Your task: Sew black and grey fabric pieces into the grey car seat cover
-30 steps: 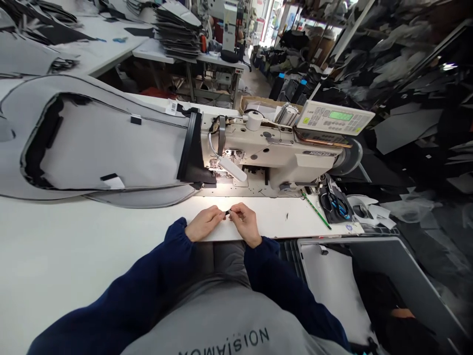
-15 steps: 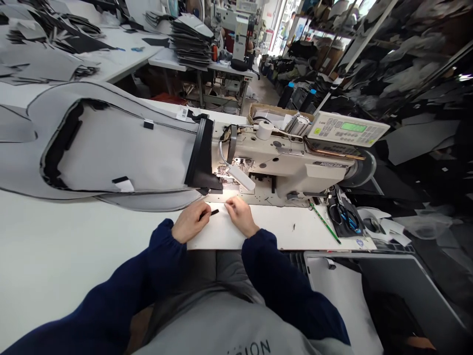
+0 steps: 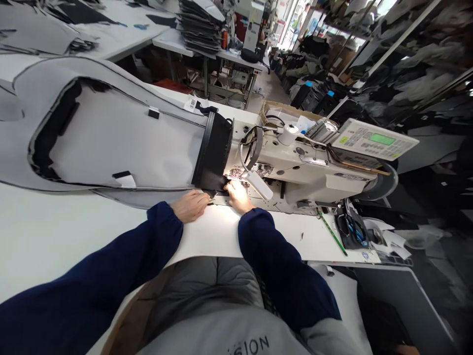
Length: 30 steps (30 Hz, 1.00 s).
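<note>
1. Our left hand (image 3: 191, 205) and right hand (image 3: 238, 196) have just moved up the surface (image 3: 210, 239) to the near edge of the black panel (image 3: 215, 154), beside the sewing machine (image 3: 314, 172); work seems centred there.
2. Both are curled narrow; we cannot tell what they grip.

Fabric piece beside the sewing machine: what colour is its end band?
The end band is black; head view.
</note>
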Each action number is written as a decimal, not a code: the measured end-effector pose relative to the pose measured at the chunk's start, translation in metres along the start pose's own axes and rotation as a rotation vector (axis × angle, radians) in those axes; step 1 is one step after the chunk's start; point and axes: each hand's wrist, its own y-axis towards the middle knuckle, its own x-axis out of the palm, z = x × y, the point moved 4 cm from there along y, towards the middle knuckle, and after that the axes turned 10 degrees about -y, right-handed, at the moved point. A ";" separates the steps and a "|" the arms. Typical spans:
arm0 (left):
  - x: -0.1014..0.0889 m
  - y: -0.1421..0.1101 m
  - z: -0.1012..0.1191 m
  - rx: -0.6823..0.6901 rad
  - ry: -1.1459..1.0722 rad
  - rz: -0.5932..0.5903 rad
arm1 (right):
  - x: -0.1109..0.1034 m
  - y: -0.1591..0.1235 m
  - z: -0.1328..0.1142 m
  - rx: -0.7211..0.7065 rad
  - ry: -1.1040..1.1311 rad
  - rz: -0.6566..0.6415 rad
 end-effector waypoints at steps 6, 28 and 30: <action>-0.005 -0.002 -0.010 0.039 -0.046 -0.033 | 0.000 -0.001 0.003 0.029 0.097 -0.014; -0.024 0.054 -0.029 -0.195 -0.101 0.056 | -0.017 -0.024 -0.048 0.084 -0.201 -0.150; -0.017 0.050 -0.044 -0.293 -0.039 0.061 | -0.017 -0.025 -0.048 0.079 -0.202 -0.133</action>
